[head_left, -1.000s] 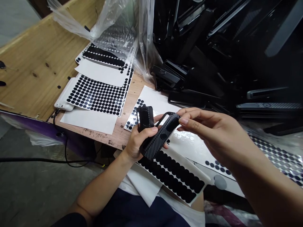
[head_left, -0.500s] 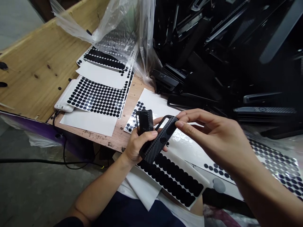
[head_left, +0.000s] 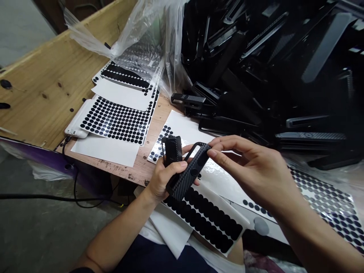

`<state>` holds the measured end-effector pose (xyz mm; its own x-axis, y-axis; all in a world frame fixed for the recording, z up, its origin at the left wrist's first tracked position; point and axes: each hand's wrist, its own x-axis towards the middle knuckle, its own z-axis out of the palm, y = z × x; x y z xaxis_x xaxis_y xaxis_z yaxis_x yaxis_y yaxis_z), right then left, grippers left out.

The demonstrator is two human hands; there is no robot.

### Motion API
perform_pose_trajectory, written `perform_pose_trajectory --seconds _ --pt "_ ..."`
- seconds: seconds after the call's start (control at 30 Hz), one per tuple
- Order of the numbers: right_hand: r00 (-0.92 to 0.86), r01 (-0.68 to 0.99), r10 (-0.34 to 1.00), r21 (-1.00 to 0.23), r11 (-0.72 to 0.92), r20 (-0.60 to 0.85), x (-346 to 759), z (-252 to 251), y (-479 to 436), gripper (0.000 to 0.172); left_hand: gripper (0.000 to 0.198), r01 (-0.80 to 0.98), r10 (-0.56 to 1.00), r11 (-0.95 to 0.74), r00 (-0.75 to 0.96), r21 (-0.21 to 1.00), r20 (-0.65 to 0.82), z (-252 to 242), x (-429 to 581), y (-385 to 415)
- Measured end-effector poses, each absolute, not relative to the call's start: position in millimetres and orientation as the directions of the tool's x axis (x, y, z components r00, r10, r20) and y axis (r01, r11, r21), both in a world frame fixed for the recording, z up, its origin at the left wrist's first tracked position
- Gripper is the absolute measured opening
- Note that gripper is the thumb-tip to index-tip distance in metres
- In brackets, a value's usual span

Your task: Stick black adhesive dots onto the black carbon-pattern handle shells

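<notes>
My left hand (head_left: 159, 176) is closed around a black plastic piece with a carbon-fibre pattern (head_left: 182, 184). This piece is elongated, tilted, and has a long slot near its upper end. A second black piece (head_left: 173, 149) also sits in the left hand, upright beside the first. With thumb and fingers together, my right hand (head_left: 250, 167) pinches the upper end of the patterned piece; whether a small sticker is between those fingertips is hidden. Below both hands lies a white sheet with rows of black round stickers (head_left: 210, 218).
A large heap of black plastic pieces (head_left: 233, 83) fills the right, beside clear plastic film (head_left: 173, 57). Sheets of black dots (head_left: 113, 119) lie at the left near a white cabled device (head_left: 78, 123). A wooden board (head_left: 42, 79) borders the table's left. More dot sheets (head_left: 332, 204) lie right.
The view has shifted slightly. Both hands keep nearly the same hold on the patterned piece. One black piece at the heap's near left edge has turned and slid a little left.
</notes>
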<state>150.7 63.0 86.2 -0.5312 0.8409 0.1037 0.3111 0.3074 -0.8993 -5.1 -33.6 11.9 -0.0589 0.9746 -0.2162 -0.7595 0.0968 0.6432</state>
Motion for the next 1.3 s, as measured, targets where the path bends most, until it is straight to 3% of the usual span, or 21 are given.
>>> perform_pose_trajectory --seconds 0.6,0.7,0.87,0.93,1.0,1.07,1.17,1.3 --pt "-0.530 0.324 0.811 -0.825 0.463 0.248 149.0 82.0 53.5 0.008 0.059 -0.740 0.972 0.102 -0.068 0.665 -0.224 16.0 -4.7 -31.8" --pt "-0.525 0.361 0.789 -0.756 0.546 0.320 148.2 82.3 49.9 0.007 0.060 -0.725 0.971 0.109 -0.070 0.681 -0.229 14.9 -4.8 -32.6" --pt "-0.527 0.449 0.696 -0.535 0.716 0.488 149.8 76.6 46.2 0.005 0.064 -0.713 0.964 0.107 -0.096 0.693 -0.248 12.7 -4.0 -33.2" --pt "-0.486 0.470 0.707 -0.529 0.707 0.513 150.8 72.1 46.9 0.019 0.064 -0.711 0.965 0.098 -0.104 0.696 -0.242 12.9 -3.6 -33.0" --pt "-0.473 0.457 0.759 -0.612 0.646 0.448 151.2 69.3 48.6 0.045 0.063 -0.714 0.965 0.093 -0.106 0.694 -0.239 13.8 -3.5 -32.8" --pt "-0.536 0.422 0.790 -0.715 0.557 0.299 150.5 70.1 50.6 0.058 0.062 -0.717 0.965 0.092 -0.106 0.691 -0.239 15.2 -3.4 -33.0" --pt "-0.639 0.394 0.766 -0.827 0.401 0.068 147.2 76.6 52.6 0.044 0.065 -0.709 0.967 0.092 -0.104 0.699 -0.233 16.8 -3.7 -33.8" --pt "-0.621 0.372 0.780 -0.905 0.206 -0.078 142.0 84.4 53.5 0.039 0.071 -0.693 0.969 0.105 -0.091 0.714 -0.231 15.6 -5.4 -34.6"
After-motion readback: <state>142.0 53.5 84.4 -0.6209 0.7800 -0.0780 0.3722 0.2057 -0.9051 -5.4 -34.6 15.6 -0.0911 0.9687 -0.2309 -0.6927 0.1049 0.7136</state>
